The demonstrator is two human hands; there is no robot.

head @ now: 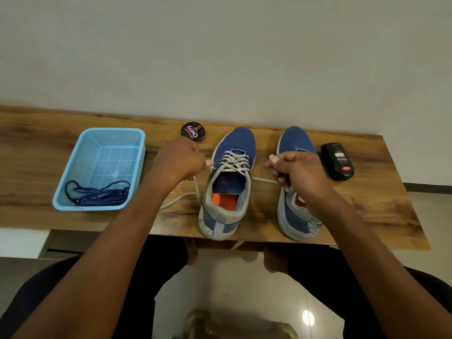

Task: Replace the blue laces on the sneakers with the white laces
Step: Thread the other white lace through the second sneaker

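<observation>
While both hands (179, 160) (297, 171) pinch white lace (233, 160) ends, the sneaker (227, 182) sits between.

Two blue sneakers stand side by side on a wooden table (367, 204), toes pointing to the wall. The left sneaker (226, 182) is threaded with a white lace (234, 160) crossing its eyelets. The left hand (179, 161) pinches one end of this lace beside the shoe, and the slack trails down across the table. The right hand (297, 171) grips the other end, pulled out sideways, and covers part of the right sneaker (294, 143). The blue laces (97, 193) lie heaped in a light blue basket (73, 167) at the left. A round polish tin (193, 132) sits behind the left hand, and a black polish bottle (337, 161) lies right of the sneakers.
</observation>
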